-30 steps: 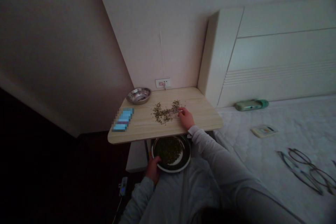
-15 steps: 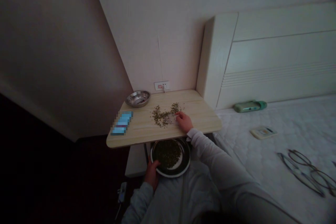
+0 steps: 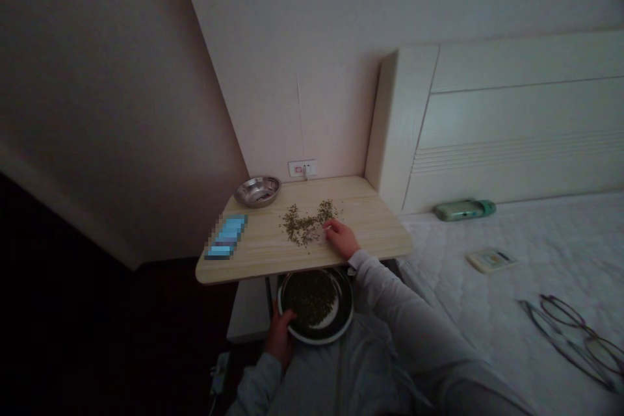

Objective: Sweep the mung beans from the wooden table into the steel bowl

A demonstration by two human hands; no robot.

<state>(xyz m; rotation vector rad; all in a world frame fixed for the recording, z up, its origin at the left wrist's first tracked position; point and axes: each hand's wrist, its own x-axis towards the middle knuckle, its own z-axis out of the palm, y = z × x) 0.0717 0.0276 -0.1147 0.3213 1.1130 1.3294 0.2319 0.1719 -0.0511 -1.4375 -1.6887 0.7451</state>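
Observation:
A scatter of small dark green beans (image 3: 306, 223) lies on a light wooden table (image 3: 370, 221). My right hand (image 3: 341, 238) rests on the table at the right edge of the scatter, fingertips touching the beans. Below the table's front edge, a round metal pan (image 3: 341, 322) full of the same beans sits on my lap. My left hand (image 3: 279, 337) grips the pan's left rim.
An empty steel bowl (image 3: 257, 190) stands at the table's back left, a blue packet (image 3: 226, 237) at its left. A wall socket (image 3: 302, 169) is behind. To the right is a bed with a green case (image 3: 463, 210), a small card (image 3: 489, 260) and spectacles (image 3: 568, 325).
My right hand has slid a little leftward and toward me along the bean scatter. The left hand keeps hold of the pan. The view has shifted slightly.

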